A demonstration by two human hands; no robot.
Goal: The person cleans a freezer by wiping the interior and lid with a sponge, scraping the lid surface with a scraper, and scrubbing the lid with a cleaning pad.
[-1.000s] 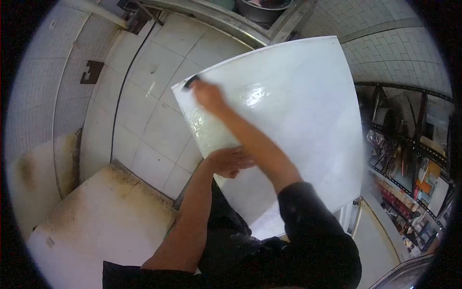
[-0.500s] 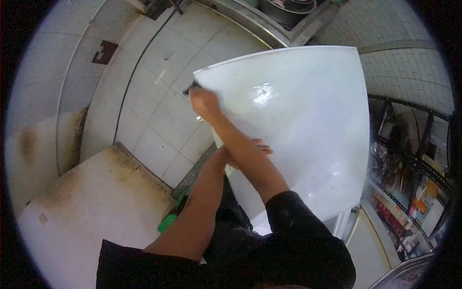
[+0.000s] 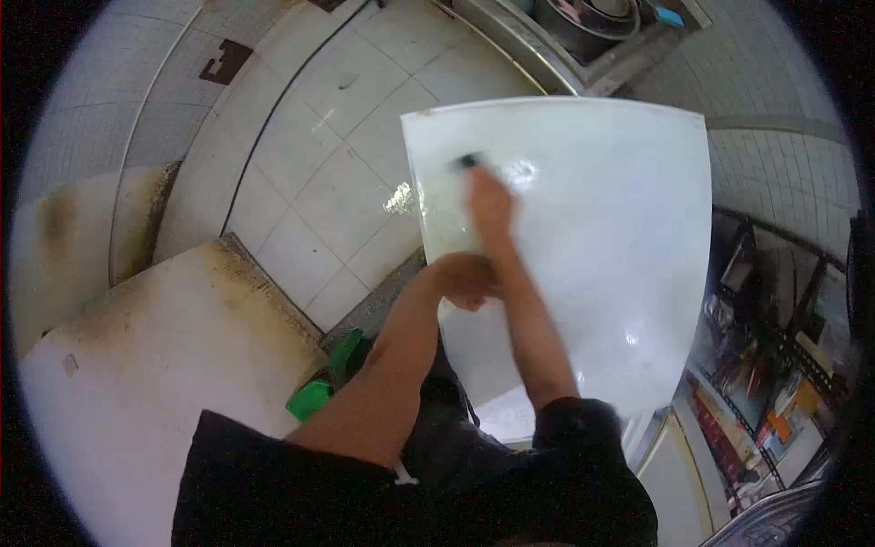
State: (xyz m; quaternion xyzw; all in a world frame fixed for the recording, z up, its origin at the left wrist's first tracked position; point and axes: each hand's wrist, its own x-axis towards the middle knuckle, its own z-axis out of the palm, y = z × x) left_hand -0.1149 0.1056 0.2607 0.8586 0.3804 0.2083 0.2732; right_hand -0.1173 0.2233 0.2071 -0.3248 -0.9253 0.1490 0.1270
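A large white glossy panel [image 3: 602, 228] lies in front of me, with wet-looking bright glints on its surface. Over its far left part, my right hand [image 3: 492, 205] is closed around a small dark pad [image 3: 470, 161], blurred by motion. What kind of pad it is cannot be made out. My left hand [image 3: 463, 278] rests at the panel's left edge, bent at the wrist, and seems to hold nothing. Its fingertips are partly hidden behind my right forearm, which crosses close beside it.
Beyond the panel stands a metal-edged sink or counter [image 3: 519, 41] with dark pots [image 3: 592, 27]. Crowded shelves [image 3: 775, 365] line the right side. At left lie a stained white surface [image 3: 155, 365] and a tiled floor [image 3: 319, 173] crossed by a dark cable [image 3: 264, 128]. Green footwear [image 3: 310, 399] shows below.
My right hand has swept the dark pad from the panel's far left corner rightward, onto its surface. My left hand's fingers, earlier seen past my right forearm, are now more hidden. The view has shifted slightly.
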